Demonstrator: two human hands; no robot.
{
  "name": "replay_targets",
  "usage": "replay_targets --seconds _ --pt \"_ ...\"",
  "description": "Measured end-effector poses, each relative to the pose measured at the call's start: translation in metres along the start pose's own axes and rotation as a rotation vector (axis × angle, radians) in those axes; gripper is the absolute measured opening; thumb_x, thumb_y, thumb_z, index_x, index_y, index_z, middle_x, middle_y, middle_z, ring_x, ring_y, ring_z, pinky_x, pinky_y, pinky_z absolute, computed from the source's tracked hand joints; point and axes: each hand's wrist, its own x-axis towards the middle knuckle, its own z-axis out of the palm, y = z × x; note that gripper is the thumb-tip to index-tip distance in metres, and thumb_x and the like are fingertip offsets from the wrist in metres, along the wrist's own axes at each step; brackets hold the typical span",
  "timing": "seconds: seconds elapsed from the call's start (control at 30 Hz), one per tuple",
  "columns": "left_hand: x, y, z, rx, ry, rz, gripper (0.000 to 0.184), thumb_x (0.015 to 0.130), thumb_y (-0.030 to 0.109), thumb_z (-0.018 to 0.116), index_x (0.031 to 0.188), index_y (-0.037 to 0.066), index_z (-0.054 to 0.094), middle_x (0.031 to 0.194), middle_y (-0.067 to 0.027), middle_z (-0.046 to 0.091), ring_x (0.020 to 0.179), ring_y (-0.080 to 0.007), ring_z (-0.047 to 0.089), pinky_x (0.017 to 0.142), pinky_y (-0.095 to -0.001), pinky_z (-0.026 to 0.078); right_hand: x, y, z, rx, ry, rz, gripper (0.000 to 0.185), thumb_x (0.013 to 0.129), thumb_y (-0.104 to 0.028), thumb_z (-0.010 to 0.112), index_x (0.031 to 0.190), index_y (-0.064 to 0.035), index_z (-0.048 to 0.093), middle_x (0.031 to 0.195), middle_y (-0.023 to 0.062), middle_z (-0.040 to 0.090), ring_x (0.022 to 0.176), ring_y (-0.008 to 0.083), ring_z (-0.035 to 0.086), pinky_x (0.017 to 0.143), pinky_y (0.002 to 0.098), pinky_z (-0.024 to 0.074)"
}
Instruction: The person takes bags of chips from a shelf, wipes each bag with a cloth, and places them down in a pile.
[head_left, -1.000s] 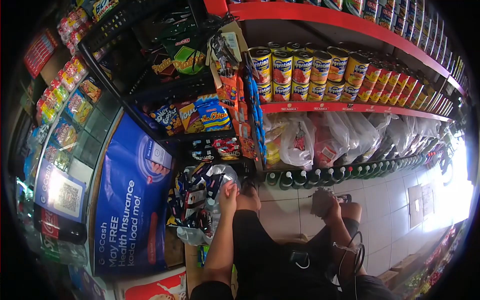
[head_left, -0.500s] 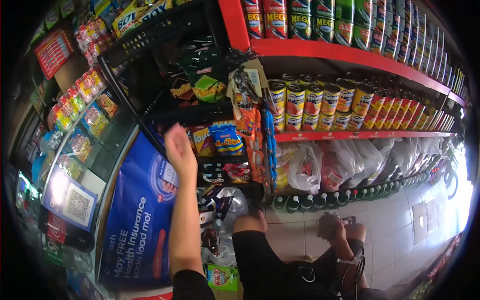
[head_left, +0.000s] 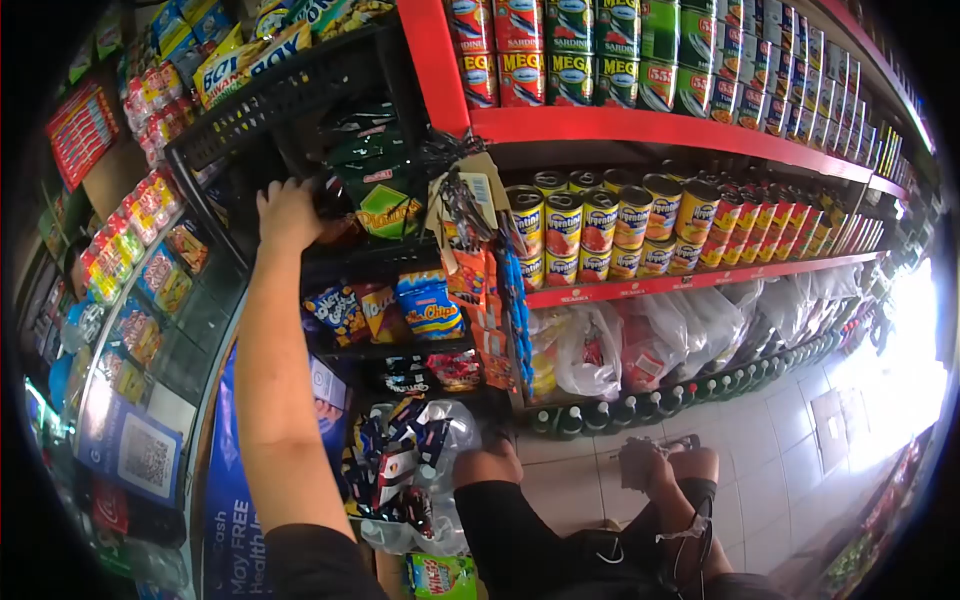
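My left hand reaches into a black plastic crate. Its fingers are bent and slightly apart, next to a dark brown snack pack; whether they touch it is unclear. Beside that pack stands a green snack pack with a bright diamond label. My right hand is by my right knee, fingers closed around a greyish-brown thing too blurred to name. A cord hangs near that wrist.
Below the crate are chip bags and a clear plastic bag of small packs. To the right, red shelves carry cans, with plastic bags and green bottles underneath. A QR code stand is at left.
My left hand has moved up and left, from in front of the lower chip bags into the black crate. The whole view has shifted slightly. My right hand stays by the knee.
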Motion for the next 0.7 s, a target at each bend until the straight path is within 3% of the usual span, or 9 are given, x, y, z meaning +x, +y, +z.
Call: replay_targets --seconds 0.13,0.2,0.3,0.4,0.43,0.47,0.5,0.53,0.7 --pt "-0.034 0.000 -0.039 -0.109 -0.005 0.002 0.042 0.073 0.028 0.083 0.105 0.011 0.062 0.100 -0.0082 0.070 0.104 -0.0321 0.063 0.087 -0.0475 0.044 0.010 0.004 -0.019 -0.049 -0.010 0.019 0.058 0.100 -0.034 0.040 0.144 0.0031 0.043 0.132 0.0201 0.059 0.112 0.0334 0.062 0.090 0.0448 0.0547" --pt "-0.065 -0.004 -0.052 -0.236 0.149 0.037 0.037 0.077 0.021 0.079 0.106 0.009 0.059 0.094 -0.0141 0.071 0.092 -0.0371 0.067 0.082 -0.0473 0.049 0.008 0.003 -0.023 -0.085 -0.115 0.020 0.063 0.100 -0.040 0.037 0.146 0.0028 0.041 0.134 0.0234 0.056 0.109 0.0363 0.062 0.081 0.0482 0.0558" --pt "-0.120 0.009 -0.087 -0.435 0.174 -0.228 0.037 0.090 0.031 0.072 0.112 0.006 0.055 0.098 -0.0221 0.069 0.096 -0.0461 0.063 0.077 -0.0501 0.050 -0.004 -0.008 -0.005 0.037 -0.117 0.055 0.053 0.099 -0.033 0.043 0.140 0.0008 0.049 0.133 0.0181 0.061 0.119 0.0333 0.062 0.101 0.0458 0.0501" --pt "-0.184 0.022 -0.117 -0.764 0.211 -0.277 0.046 0.094 0.017 0.067 0.133 -0.002 0.050 0.121 -0.0166 0.064 0.106 -0.0278 0.064 0.094 -0.0358 0.049 -0.006 -0.010 -0.002 0.048 -0.111 0.062 0.052 0.099 -0.030 0.042 0.140 0.0011 0.049 0.133 0.0176 0.061 0.121 0.0326 0.061 0.102 0.0455 0.0499" --pt "-0.209 0.027 -0.107 -1.141 0.272 -0.310 0.051 0.094 0.014 0.066 0.138 -0.004 0.047 0.127 -0.0109 0.059 0.112 -0.0202 0.059 0.098 -0.0319 0.046 -0.005 -0.010 0.003 0.047 -0.116 0.053 0.052 0.099 -0.030 0.042 0.140 0.0010 0.049 0.133 0.0175 0.061 0.121 0.0324 0.061 0.102 0.0457 0.0498" --pt "-0.235 0.042 -0.119 -1.381 0.115 -0.435 0.052 0.095 0.016 0.065 0.140 -0.002 0.047 0.129 -0.0095 0.058 0.113 -0.0195 0.059 0.099 -0.0312 0.046 -0.010 -0.015 0.016 0.083 -0.162 0.069 0.050 0.100 -0.031 0.044 0.140 -0.0016 0.050 0.134 0.0162 0.060 0.121 0.0314 0.060 0.102 0.0471 0.0493" --pt "-0.260 0.070 -0.116 -1.695 0.216 -0.574 0.047 0.089 0.008 0.070 0.132 -0.002 0.054 0.120 -0.0092 0.063 0.103 -0.0188 0.063 0.092 -0.0317 0.050 -0.011 -0.013 0.021 0.109 -0.128 0.116 0.050 0.100 -0.031 0.044 0.140 -0.0026 0.051 0.135 0.0157 0.060 0.122 0.0312 0.060 0.103 0.0477 0.0490" --pt "-0.278 0.095 -0.113 -1.747 0.110 -0.827 0.045 0.091 0.011 0.068 0.131 -0.002 0.055 0.118 -0.0086 0.064 0.101 -0.0198 0.064 0.089 -0.0327 0.053 -0.016 -0.014 0.032 0.133 -0.092 0.162 0.049 0.100 -0.031 0.044 0.140 -0.0037 0.051 0.135 0.0153 0.059 0.122 0.0310 0.060 0.103 0.0483 0.0487" --pt "-0.369 0.242 -0.041 -2.367 -0.490 -0.980 0.032 0.096 0.023 0.068 0.122 0.007 0.057 0.101 -0.0037 0.063 0.090 -0.0171 0.065 0.071 -0.0390 0.059 -0.030 -0.012 0.091 0.192 -0.213 0.331 0.053 0.102 -0.040 0.047 0.143 -0.0077 0.050 0.135 0.0124 0.060 0.123 0.0310 0.059 0.107 0.0514 0.0452"
